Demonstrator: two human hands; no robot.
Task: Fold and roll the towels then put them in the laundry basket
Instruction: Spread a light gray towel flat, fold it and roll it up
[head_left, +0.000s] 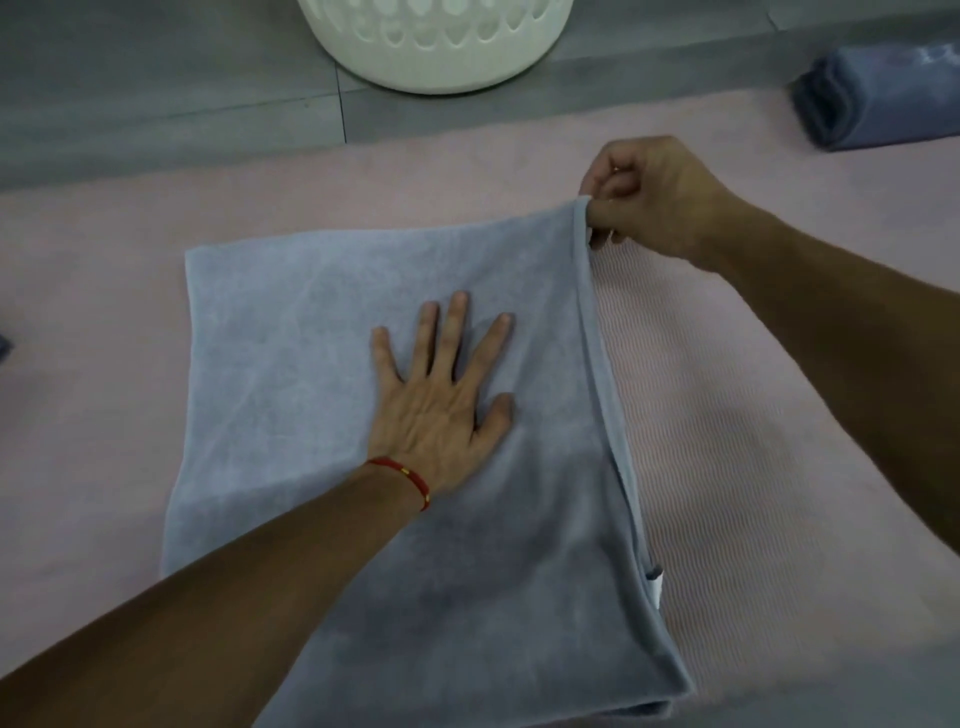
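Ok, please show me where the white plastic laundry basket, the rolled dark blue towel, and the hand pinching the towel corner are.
white plastic laundry basket (436, 57): head view, on its perforated side wall.
rolled dark blue towel (883, 98): head view, on its upper surface.
right hand (649, 197): head view, on the back of the hand.

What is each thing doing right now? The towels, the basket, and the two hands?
Light blue towel: spread flat on the pink mat, far right corner lifted.
Left hand: open, pressing flat on the towel.
Right hand: pinching the lifted corner.
Dark blue towel: rolled, lying on the mat's far right.
Laundry basket: upright on the floor; inside hidden.
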